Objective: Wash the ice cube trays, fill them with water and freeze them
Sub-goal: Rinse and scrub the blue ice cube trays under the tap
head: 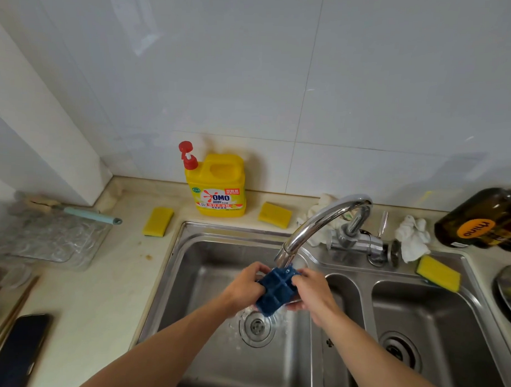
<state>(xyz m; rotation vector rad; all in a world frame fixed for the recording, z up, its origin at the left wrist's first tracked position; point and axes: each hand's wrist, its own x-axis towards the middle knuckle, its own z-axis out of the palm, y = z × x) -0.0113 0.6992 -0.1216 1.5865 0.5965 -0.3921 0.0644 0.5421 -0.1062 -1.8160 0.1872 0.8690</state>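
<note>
Left hand [245,284] and right hand [308,293] curl their fingers round opposite edges of the blue ice cube tray [277,291], held over the drain [257,325], with the faucet spout [287,253] at its 12 o'clock. Recommended: tilt each cell under the spout in turn.

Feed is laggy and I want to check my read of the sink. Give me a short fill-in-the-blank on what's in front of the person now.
1. The left hand and the right hand both grip a ____ ice cube tray.
2. The tray is held under the faucet, above the ____ basin of the double sink.
3. The yellow OMO detergent bottle by the wall has a ____ pump.

Missing words: blue; left; red.
</note>
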